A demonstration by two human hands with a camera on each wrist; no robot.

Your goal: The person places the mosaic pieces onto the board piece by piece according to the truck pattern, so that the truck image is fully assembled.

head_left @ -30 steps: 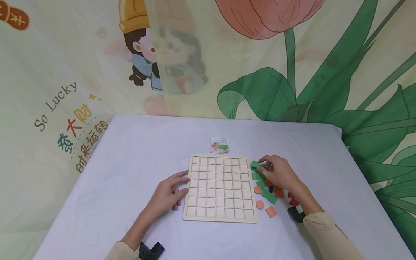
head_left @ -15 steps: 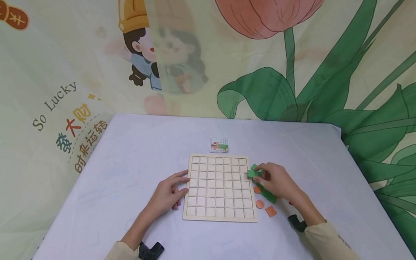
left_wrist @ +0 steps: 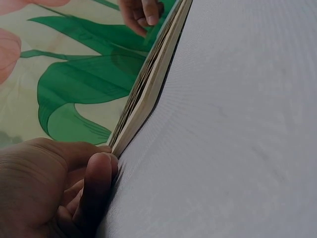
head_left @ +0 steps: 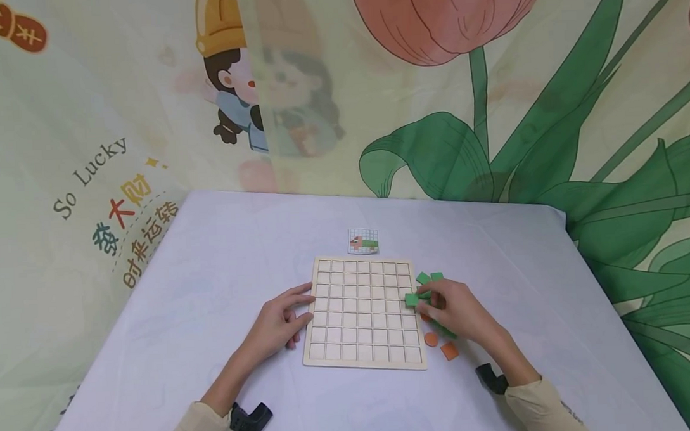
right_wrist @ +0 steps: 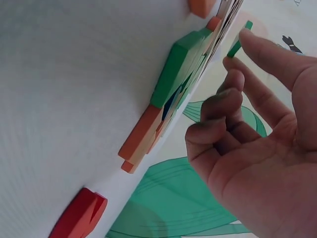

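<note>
Green tile (head_left: 412, 300) is being brought in at the fingertips, pinched between the thumb and forefinger of the right hand (head_left: 459, 310), and it's held edge-on in the right wrist view, with no slack in the gap. The other 3 fingers are seen curled in behind it, apart from the tile. Just past those fingertips lies the gridded board (head_left: 360, 310), its right rim crossed by the tile in the head view; the tile looks raised, not yet seated. Across on the far side, the board's left edge is touched by the left hand's fingertips, loosely bent, and it's apparently being steadied there.

Under and beside the right fingers, loose green pieces (head_left: 436, 276) are scattered, with 1 orange disc (head_left: 431, 339) and 1 orange square (head_left: 449, 351) nearer the wrist. Beyond the fingertips, above the board, a small printed card (head_left: 363, 241) is laid.

So the step in hand is judged to be a carry, just before placing. Next, it seems, the tile needs to be squared to a cell, lowered flat and released, with the board held steady and the loose pieces left unbrushed.
</note>
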